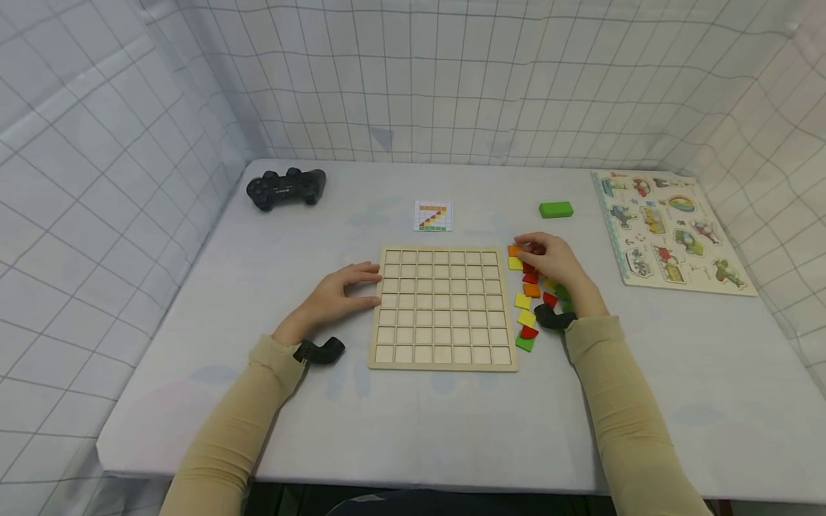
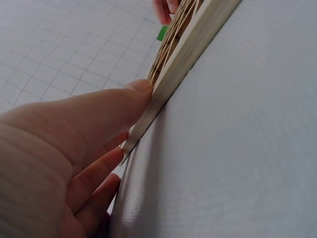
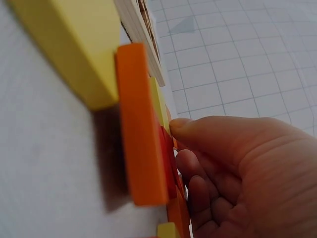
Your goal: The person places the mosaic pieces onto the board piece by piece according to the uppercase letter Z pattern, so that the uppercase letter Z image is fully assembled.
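Note:
A wooden grid board [image 1: 442,308] with empty square cells lies at the table's middle. My left hand [image 1: 374,285] rests flat against its left edge, and the thumb [image 2: 141,91] presses on the board's rim [image 2: 198,34]. To the right of the board lies a pile of coloured tiles [image 1: 532,301] in red, orange, yellow and green. My right hand [image 1: 525,248] sits on the pile's far end, its curled fingers pinching a red tile [image 3: 168,158] next to an orange tile [image 3: 141,124] and a yellow tile [image 3: 74,44].
A small pattern card [image 1: 433,216] lies behind the board. A green block [image 1: 556,209] sits at the back right, a black game controller [image 1: 286,188] at the back left, and a picture puzzle board [image 1: 671,229] at the far right. Gridded fabric walls enclose the table.

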The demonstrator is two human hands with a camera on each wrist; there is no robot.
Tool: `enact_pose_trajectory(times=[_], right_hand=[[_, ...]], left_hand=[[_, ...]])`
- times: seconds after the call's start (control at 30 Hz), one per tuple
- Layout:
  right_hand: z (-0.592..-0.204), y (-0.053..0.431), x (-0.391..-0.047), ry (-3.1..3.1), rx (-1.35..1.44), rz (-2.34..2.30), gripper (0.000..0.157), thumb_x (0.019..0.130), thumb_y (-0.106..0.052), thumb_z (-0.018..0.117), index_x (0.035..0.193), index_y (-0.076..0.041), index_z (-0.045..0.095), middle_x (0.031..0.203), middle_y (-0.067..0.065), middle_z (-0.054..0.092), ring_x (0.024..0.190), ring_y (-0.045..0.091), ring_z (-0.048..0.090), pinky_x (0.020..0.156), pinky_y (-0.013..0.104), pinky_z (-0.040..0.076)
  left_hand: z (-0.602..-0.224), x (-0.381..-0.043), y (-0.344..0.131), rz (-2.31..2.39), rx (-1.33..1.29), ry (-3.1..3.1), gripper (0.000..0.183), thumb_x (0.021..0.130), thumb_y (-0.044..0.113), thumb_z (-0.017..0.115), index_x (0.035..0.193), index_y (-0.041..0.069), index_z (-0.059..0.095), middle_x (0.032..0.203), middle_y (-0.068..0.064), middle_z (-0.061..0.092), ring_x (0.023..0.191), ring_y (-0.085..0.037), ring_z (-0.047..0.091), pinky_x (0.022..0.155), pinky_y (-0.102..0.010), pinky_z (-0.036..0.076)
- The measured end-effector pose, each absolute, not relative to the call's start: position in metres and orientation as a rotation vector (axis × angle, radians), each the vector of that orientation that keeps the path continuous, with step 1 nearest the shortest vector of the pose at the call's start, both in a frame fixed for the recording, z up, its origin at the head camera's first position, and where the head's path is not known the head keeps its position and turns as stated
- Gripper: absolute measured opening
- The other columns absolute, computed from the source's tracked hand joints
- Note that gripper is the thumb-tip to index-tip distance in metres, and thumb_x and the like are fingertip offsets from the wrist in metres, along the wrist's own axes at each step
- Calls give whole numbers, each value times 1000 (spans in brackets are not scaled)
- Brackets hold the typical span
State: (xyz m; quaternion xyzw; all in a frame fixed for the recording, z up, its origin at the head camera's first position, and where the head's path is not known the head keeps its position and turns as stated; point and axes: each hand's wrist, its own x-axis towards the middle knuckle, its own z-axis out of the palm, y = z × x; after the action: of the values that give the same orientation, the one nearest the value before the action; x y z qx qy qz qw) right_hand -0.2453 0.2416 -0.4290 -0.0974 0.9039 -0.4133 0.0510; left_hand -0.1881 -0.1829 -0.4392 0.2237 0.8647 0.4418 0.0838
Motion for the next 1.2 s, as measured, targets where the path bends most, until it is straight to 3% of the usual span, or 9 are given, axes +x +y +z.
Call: enact_pose_trajectory(times=[0.53,1.2], right_hand=[[-430,242,-245,2748,-340,-1186,35,94,-15,59,126,-2,57,112,18,57,96,28,50,85,39,45],[-426,241,-242,2673,-384,-1305,42,88,-14,67,127,-1,56,125,18,52,104,32,47,94,43,41]], left_hand=[[-437,-187,-183,1311,665,2580,49,84,33,72,125,9,61,142,-3,45,137,-22,29,114,-39,24],[-436,-186,-183,1309,638,2574,48,84,34,72,125,11,61,142,0,45,137,-17,27,115,-36,22]])
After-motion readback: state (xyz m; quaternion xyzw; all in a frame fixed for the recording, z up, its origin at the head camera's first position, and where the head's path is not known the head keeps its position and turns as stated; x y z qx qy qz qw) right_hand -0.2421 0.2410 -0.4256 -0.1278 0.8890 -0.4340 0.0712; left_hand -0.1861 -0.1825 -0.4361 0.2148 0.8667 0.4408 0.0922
